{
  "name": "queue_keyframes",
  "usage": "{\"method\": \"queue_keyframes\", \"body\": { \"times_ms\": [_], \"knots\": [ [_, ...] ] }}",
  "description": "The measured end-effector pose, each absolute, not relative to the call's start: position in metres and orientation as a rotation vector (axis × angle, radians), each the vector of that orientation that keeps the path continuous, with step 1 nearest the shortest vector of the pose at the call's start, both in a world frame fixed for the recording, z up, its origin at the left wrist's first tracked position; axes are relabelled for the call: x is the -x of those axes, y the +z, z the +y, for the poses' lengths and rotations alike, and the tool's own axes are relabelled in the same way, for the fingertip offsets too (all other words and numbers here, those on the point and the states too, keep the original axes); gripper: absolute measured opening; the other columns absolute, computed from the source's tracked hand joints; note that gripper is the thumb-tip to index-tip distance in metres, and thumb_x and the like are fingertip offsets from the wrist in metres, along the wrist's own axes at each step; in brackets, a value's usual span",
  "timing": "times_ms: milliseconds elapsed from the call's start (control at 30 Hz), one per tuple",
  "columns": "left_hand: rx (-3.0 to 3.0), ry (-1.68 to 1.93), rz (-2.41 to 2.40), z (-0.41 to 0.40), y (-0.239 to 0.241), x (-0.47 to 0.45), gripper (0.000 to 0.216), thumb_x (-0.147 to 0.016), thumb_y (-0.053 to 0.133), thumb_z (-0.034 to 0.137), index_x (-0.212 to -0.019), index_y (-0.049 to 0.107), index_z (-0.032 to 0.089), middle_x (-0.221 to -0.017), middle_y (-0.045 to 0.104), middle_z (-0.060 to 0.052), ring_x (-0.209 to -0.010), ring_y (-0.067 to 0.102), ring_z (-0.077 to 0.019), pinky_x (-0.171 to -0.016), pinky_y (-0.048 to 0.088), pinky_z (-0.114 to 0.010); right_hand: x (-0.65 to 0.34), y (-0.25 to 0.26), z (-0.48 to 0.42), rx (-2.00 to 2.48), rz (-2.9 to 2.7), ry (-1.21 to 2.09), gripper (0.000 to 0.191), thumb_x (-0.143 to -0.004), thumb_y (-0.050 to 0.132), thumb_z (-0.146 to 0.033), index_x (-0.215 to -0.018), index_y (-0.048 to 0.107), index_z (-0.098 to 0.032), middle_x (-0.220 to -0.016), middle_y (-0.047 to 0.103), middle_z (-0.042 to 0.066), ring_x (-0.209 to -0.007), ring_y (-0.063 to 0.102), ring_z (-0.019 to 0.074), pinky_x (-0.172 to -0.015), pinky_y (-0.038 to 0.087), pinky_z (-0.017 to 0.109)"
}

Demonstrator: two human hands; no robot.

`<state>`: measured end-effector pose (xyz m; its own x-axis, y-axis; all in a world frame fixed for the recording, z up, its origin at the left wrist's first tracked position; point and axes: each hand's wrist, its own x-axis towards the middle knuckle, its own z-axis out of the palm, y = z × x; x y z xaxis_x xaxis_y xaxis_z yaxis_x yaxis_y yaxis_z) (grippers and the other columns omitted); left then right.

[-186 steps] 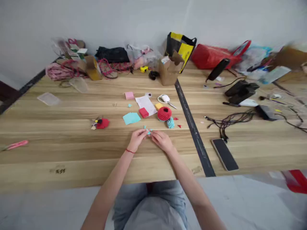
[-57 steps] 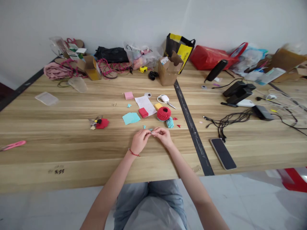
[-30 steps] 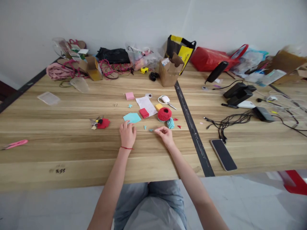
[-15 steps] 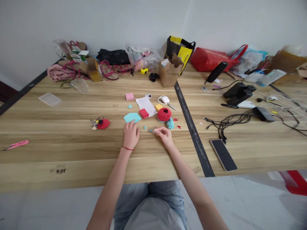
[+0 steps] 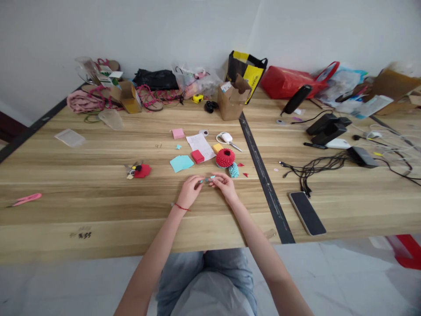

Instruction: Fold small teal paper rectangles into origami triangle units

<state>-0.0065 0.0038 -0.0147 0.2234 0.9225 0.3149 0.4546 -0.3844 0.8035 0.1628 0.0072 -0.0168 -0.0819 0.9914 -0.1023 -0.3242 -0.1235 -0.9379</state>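
Note:
My left hand [image 5: 190, 191], with a red cord at its wrist, is closed in a pinch on a small blue folded paper piece [image 5: 201, 181]. Close beside it, my right hand [image 5: 226, 186] pinches another blue folded paper piece [image 5: 212, 177]. The fingertips nearly meet just above the table. Beyond my hands lie blue paper sheets [image 5: 181, 163], a red paper stack [image 5: 198, 156] and a white written sheet [image 5: 200, 144]. A red ring-shaped model of folded paper [image 5: 225, 157] sits beside a blue folded paper piece [image 5: 233, 170]. Small red triangles [image 5: 245, 175] lie to its right.
Keys with a red tag [image 5: 141, 170] and a pink-handled cutter [image 5: 28, 199] lie left. Scissors [image 5: 234, 147] rest behind the model. A phone [image 5: 307, 213] and black cables [image 5: 309, 169] are right. A brown paper bag [image 5: 232, 103] stands at the back.
My left hand has moved from the blue sheets toward my right hand. The small blue piece that lay on the table is now between its fingers. My right hand has barely moved.

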Motion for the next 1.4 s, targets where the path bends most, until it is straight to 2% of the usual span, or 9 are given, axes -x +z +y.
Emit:
{"method": "queue_keyframes", "body": {
  "times_ms": [233,367,567,900,1133,1267,1400],
  "knots": [
    [-1.182,1.123,1.059,0.004,-0.018,0.000,0.027,-0.070,0.068,0.036,-0.082,0.062,0.012,-0.095,0.070,-0.011,-0.091,0.066,-0.0215,-0.088,0.051,-0.039,-0.162,-0.019,0.008,1.008,-0.970,1.495,0.030,-0.060,0.078,-0.036,-0.081,0.066,-0.019,-0.074,0.071,0.002,-0.064,0.066,0.0144,-0.062,0.052,0.026],
    [-1.021,1.135,1.052,0.005,-0.019,0.000,0.035,-0.068,0.071,0.038,-0.088,0.058,0.012,-0.092,0.070,-0.011,-0.085,0.067,-0.0207,-0.081,0.053,-0.038,-0.162,-0.017,0.007,1.010,-0.988,1.492,0.029,-0.060,0.077,-0.038,-0.079,0.065,-0.020,-0.074,0.071,0.003,-0.066,0.066,0.0153,-0.065,0.053,0.028],
    [-0.999,1.110,1.027,0.003,-0.012,0.000,0.042,-0.065,0.074,0.037,-0.095,0.058,0.012,-0.092,0.071,-0.011,-0.086,0.067,-0.0213,-0.083,0.053,-0.039,-0.161,-0.015,0.007,1.009,-1.010,1.495,0.032,-0.061,0.076,-0.042,-0.083,0.066,-0.020,-0.073,0.070,0.002,-0.065,0.065,0.0158,-0.065,0.054,0.029],
    [-0.927,1.131,1.064,0.003,-0.009,0.002,0.036,-0.063,0.074,0.040,-0.083,0.060,0.013,-0.091,0.072,-0.010,-0.085,0.068,-0.0217,-0.081,0.054,-0.039,-0.161,-0.013,0.005,0.960,-0.986,1.558,0.031,-0.061,0.077,-0.037,-0.084,0.066,-0.020,-0.078,0.072,0.003,-0.067,0.066,0.0150,-0.066,0.054,0.028],
    [-0.959,1.128,1.057,0.002,-0.005,0.002,0.035,-0.065,0.073,0.038,-0.086,0.062,0.012,-0.091,0.071,-0.009,-0.073,0.067,-0.0177,-0.074,0.055,-0.036,-0.160,-0.015,0.005,0.910,-0.977,1.600,0.030,-0.062,0.077,-0.036,-0.085,0.066,-0.020,-0.075,0.072,0.001,-0.066,0.066,0.0136,-0.066,0.054,0.027],
    [-1.059,1.146,1.049,0.003,-0.009,0.002,0.035,-0.066,0.073,0.036,-0.091,0.065,0.013,-0.096,0.070,-0.009,-0.086,0.066,-0.0209,-0.079,0.054,-0.037,-0.160,-0.018,0.005,0.892,-0.930,1.617,0.028,-0.060,0.079,-0.032,-0.082,0.067,-0.020,-0.076,0.073,0.001,-0.068,0.067,0.0138,-0.068,0.054,0.027],
    [-1.224,1.144,1.077,0.004,-0.013,0.005,0.029,-0.070,0.069,0.034,-0.091,0.069,0.015,-0.101,0.069,-0.009,-0.091,0.065,-0.0217,-0.085,0.052,-0.039,-0.160,-0.018,0.004,0.923,-0.887,1.608,0.024,-0.057,0.080,-0.028,-0.077,0.070,-0.018,-0.079,0.073,0.002,-0.075,0.069,0.0159,-0.080,0.054,0.032]
  ]
}}
